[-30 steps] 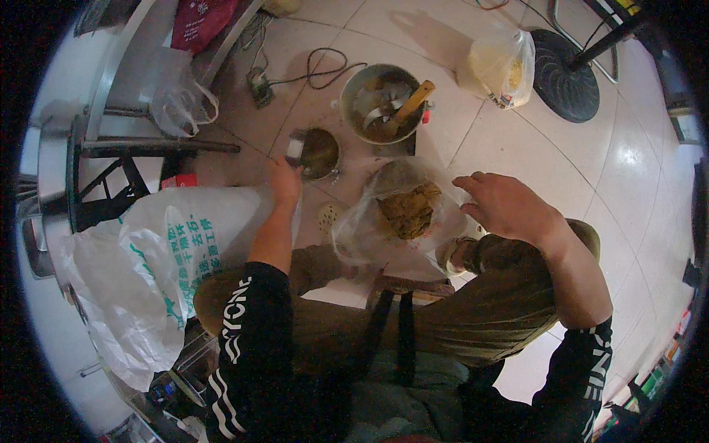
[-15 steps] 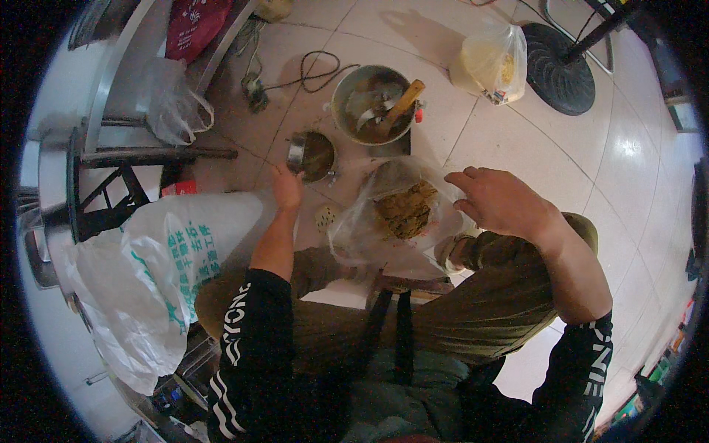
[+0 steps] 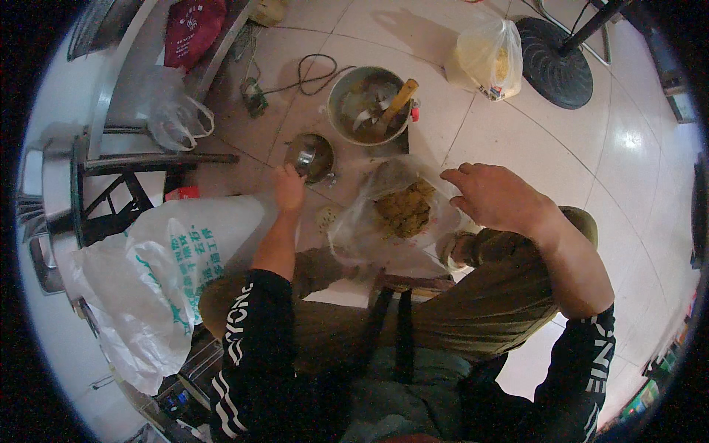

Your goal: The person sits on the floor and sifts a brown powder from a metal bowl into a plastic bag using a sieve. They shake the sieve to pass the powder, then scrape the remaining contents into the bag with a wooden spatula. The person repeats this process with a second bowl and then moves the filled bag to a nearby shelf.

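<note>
My left hand [image 3: 289, 188] is closed on the edge of a small shiny metal cup [image 3: 300, 156]. The cup is tilted inside a round metal bowl [image 3: 323, 156] with something brown in it. To the right lies a clear plastic bag [image 3: 358, 221], its mouth spread wide, with a clumpy brown mass [image 3: 405, 209] inside. At the bag's right edge my right hand [image 3: 502, 198] is bent, fingertips gripping the plastic; the thumb is partly apart from the fingers. Beyond the bag stands a larger metal pot [image 3: 332, 111] with a wooden-handled tool [image 3: 399, 102] leaning in murky contents.
A white sack with green print [image 3: 159, 258] leans at my left, beside a metal-edged stand [image 3: 111, 96]. Dark cord [image 3: 314, 81] lies on the tiles. A tied bag of yellowish stuff [image 3: 491, 63] and a black round base [image 3: 554, 66] stand far right.
My left hand and the metal cup have moved slightly right, the cup now further into the bowl. My right hand keeps its place at the bag.
</note>
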The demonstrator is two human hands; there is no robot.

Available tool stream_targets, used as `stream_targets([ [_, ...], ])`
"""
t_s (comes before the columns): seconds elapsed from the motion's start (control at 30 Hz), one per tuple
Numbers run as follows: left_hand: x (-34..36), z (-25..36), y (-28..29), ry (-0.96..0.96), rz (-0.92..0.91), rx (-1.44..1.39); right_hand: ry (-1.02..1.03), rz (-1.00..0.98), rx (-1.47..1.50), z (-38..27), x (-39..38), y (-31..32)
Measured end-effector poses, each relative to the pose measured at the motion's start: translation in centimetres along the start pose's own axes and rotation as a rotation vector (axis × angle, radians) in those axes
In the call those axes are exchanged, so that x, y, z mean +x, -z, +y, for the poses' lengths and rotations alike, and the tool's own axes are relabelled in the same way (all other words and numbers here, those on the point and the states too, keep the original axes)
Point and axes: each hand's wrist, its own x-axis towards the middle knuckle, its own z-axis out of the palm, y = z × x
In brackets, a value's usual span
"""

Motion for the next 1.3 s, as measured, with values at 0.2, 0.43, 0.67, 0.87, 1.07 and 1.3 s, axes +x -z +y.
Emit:
stream_targets([
  [0.2,-0.2,-2.1,-0.4,-0.062,0.042,0.099,0.024,0.000,0.034,-0.5,0.3,0.4],
  [0.43,0.0,-2.1,-0.7,0.015,-0.141,-0.027,0.035,0.000,0.039,-0.7,0.3,0.3],
  [0.67,-0.2,-0.4,1.6,-0.104,0.066,0.003,0.031,0.025,-0.014,-0.1,0.2,0.0],
  [0.87,1.3,-1.4,-0.2,-0.017,0.158,-0.081,0.020,-0.001,-0.005,0.1,0.0,-0.3],
  [1.07,3.2,-5.7,-0.5,0.481,0.117,-1.226,0.043,0.013,-0.012,0.3,-0.2,-0.6],
  [1.3,1.5,-8.9,3.6,0.658,-0.132,-1.764,0.032,-0.054,-0.026,0.2,-0.3,-0.6],
])
